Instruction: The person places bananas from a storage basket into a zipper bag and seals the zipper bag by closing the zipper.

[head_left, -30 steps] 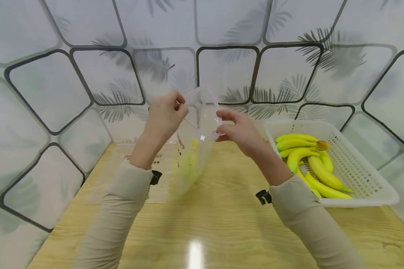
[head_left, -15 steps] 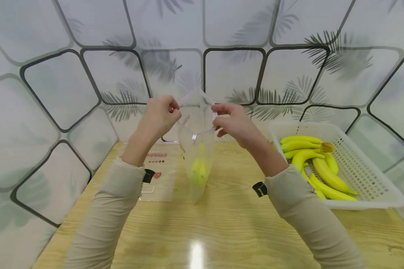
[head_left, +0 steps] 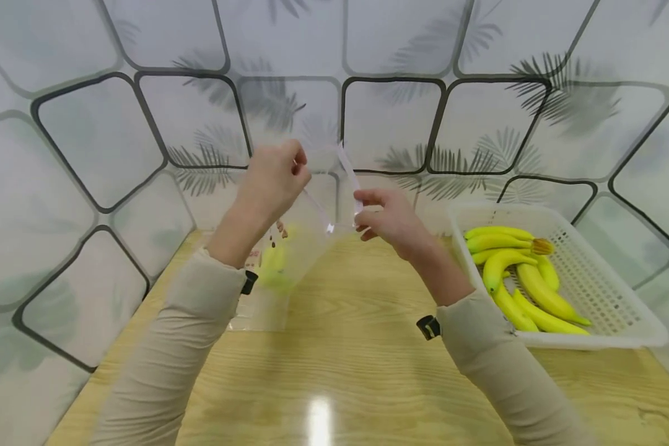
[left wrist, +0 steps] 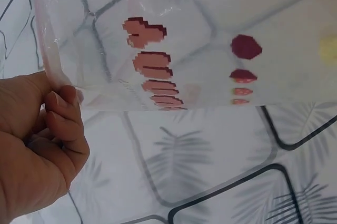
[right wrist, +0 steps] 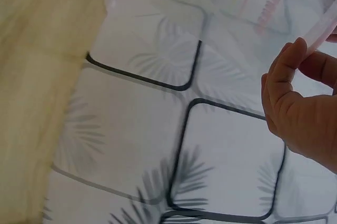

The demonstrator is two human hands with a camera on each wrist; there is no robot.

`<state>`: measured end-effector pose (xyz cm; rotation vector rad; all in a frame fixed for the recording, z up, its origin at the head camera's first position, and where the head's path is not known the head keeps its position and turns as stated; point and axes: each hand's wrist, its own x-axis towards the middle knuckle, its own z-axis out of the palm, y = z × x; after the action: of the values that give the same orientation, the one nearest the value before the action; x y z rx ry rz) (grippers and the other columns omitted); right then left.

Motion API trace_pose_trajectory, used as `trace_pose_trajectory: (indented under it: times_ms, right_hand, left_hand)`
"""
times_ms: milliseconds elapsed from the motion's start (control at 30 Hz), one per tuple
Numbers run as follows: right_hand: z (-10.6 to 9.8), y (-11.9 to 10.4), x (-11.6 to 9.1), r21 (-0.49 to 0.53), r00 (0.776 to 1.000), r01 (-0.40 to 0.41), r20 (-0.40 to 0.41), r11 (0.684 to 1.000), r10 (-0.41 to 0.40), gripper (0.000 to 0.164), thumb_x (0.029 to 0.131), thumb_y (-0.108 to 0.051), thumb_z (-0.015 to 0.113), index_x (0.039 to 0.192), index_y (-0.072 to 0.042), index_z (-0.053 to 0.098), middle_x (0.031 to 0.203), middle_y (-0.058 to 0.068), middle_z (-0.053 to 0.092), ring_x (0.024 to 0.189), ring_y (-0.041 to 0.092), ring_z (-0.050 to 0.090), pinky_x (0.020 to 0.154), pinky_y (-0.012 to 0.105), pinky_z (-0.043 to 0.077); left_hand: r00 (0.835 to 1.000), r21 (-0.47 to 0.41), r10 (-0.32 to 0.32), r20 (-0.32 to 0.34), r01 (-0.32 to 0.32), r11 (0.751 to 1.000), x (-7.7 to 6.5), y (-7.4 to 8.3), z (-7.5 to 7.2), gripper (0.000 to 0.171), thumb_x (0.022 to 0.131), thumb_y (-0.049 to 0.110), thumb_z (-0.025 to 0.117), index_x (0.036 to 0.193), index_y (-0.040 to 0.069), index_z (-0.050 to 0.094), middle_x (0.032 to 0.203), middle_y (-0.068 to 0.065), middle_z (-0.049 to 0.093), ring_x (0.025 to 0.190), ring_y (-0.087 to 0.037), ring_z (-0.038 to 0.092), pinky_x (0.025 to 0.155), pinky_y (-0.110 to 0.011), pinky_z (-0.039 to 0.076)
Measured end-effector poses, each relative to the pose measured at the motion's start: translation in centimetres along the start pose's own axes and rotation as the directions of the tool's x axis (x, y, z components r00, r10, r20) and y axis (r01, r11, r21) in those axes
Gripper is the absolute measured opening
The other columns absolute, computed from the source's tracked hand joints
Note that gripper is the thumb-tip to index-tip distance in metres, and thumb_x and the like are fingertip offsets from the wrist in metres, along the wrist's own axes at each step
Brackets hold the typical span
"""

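Observation:
A clear zip bag point(head_left: 309, 248) with reddish-pink print hangs in the air above the table, its mouth spread apart. My left hand point(head_left: 274, 183) pinches the left side of the mouth, and my right hand point(head_left: 391, 220) pinches the right side. Inside, low in the bag, yellow bananas point(head_left: 274, 263) show blurred through the plastic. The bag's body slants down to the left. Seen from the left wrist, the left hand point(left wrist: 45, 142) grips a bag corner beside the printed letters point(left wrist: 155, 66). In the right wrist view the right hand point(right wrist: 303, 95) holds the pale pink zip edge point(right wrist: 321, 31).
At the right stands a white perforated basket point(head_left: 619, 297) holding several bananas point(head_left: 535, 279). Another clear bag point(head_left: 259, 317) lies flat on the wooden table point(head_left: 362, 371), partly behind the left forearm and the hanging bag. A patterned cloth wall point(head_left: 390, 118) closes off the back.
Between my hands the bag has swung, first toward the middle and then back left, and now hangs slanted. Both hands keep their pinch on its mouth and have shifted only slightly.

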<state>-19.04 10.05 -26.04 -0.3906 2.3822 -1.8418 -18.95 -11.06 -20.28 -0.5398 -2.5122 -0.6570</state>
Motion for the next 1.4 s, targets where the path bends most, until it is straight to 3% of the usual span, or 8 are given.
trace_pose_trajectory:
  times_ms: [133, 233, 533, 700, 833, 1000, 1200, 1400]
  right_hand:
    - [-0.1, 4.3, -0.3, 0.053, 0.996, -0.086, 0.011, 0.995, 0.085, 0.057, 0.089, 0.003, 0.055, 0.145, 0.007, 0.042, 0.140, 0.024, 0.046, 0.081, 0.019, 0.061, 0.069, 0.025, 0.057]
    - [-0.3, 7.3, -1.1, 0.034, 0.992, -0.125, 0.003, 0.992, 0.125, 0.057, 0.089, 0.003, 0.055, 0.144, 0.010, 0.042, 0.141, 0.027, 0.045, 0.079, 0.018, 0.061, 0.068, 0.025, 0.057]
    - [-1.7, 13.2, -3.4, 0.002, 0.982, -0.185, -0.022, 0.983, 0.185, 0.056, 0.087, 0.001, 0.058, 0.139, 0.016, 0.042, 0.136, 0.036, 0.044, 0.075, 0.021, 0.065, 0.068, 0.027, 0.058]
    - [-2.3, 14.7, -3.9, -0.016, 0.979, -0.202, -0.019, 0.979, 0.201, 0.055, 0.088, 0.000, 0.059, 0.138, 0.018, 0.043, 0.137, 0.035, 0.045, 0.074, 0.020, 0.066, 0.071, 0.029, 0.059]
    - [-2.7, 15.9, -4.4, 0.005, 0.979, -0.201, -0.019, 0.980, 0.201, 0.056, 0.087, -0.001, 0.061, 0.137, 0.018, 0.044, 0.137, 0.036, 0.046, 0.071, 0.016, 0.065, 0.071, 0.029, 0.059]
    - [-2.8, 16.4, -5.3, 0.001, 0.982, -0.190, 0.004, 0.982, 0.190, 0.057, 0.088, -0.001, 0.062, 0.140, 0.015, 0.043, 0.139, 0.035, 0.044, 0.075, 0.020, 0.066, 0.072, 0.032, 0.059]
    - [-3.4, 15.8, -5.6, -0.165, 0.988, -0.139, 0.042, 0.976, 0.148, 0.060, 0.093, -0.007, 0.060, 0.146, 0.008, 0.036, 0.145, 0.032, 0.039, 0.095, 0.030, 0.068, 0.080, 0.041, 0.057]
    - [-4.3, 13.3, -6.7, -0.383, 0.995, -0.054, 0.053, 0.922, 0.080, 0.055, 0.099, -0.015, 0.056, 0.147, 0.005, 0.037, 0.145, 0.030, 0.040, 0.101, 0.032, 0.065, 0.076, 0.038, 0.056]
  left_hand:
    - [0.998, -0.036, 0.054, 0.043, -0.052, 0.998, -1.2, -0.2, 3.4, 0.013, 0.092, -0.001, 0.053, 0.098, -0.004, 0.065, 0.082, -0.014, 0.068, 0.063, -0.022, 0.054, 0.066, -0.034, 0.050]
    - [0.995, -0.067, 0.067, 0.073, -0.062, 0.996, -2.7, 0.0, 6.0, 0.014, 0.092, -0.001, 0.055, 0.099, -0.003, 0.066, 0.083, -0.012, 0.068, 0.064, -0.019, 0.056, 0.066, -0.032, 0.052]
    - [0.982, -0.088, 0.187, 0.017, -0.185, 0.979, -5.5, 3.2, 11.3, 0.006, 0.089, -0.001, 0.060, 0.090, 0.003, 0.065, 0.071, -0.005, 0.060, 0.059, -0.015, 0.052, 0.058, -0.029, 0.049]
    - [0.970, -0.106, 0.226, -0.092, -0.235, 0.966, -6.1, 3.6, 13.7, 0.006, 0.085, -0.004, 0.063, 0.088, 0.001, 0.067, 0.069, -0.006, 0.063, 0.058, -0.016, 0.054, 0.065, -0.032, 0.050]
    - [0.967, -0.111, 0.214, -0.135, -0.229, 0.967, -6.9, 4.0, 15.2, 0.007, 0.085, -0.003, 0.063, 0.088, 0.001, 0.067, 0.070, -0.006, 0.065, 0.057, -0.015, 0.053, 0.073, -0.038, 0.049]
    - [0.976, -0.156, 0.175, -0.132, -0.194, 0.968, -7.9, 4.0, 16.4, 0.008, 0.086, -0.003, 0.063, 0.091, 0.001, 0.067, 0.070, -0.005, 0.061, 0.056, -0.011, 0.047, 0.057, -0.024, 0.045]
    - [0.964, -0.174, 0.197, -0.177, -0.228, 0.958, -8.0, 3.7, 17.3, 0.009, 0.087, -0.004, 0.062, 0.093, 0.000, 0.066, 0.073, -0.007, 0.063, 0.056, -0.011, 0.048, 0.051, -0.018, 0.041]
    - [0.956, -0.181, 0.198, -0.214, -0.238, 0.954, -8.1, 3.7, 17.7, 0.007, 0.087, -0.004, 0.064, 0.093, 0.000, 0.067, 0.078, -0.009, 0.067, 0.060, -0.013, 0.055, 0.054, -0.020, 0.047]
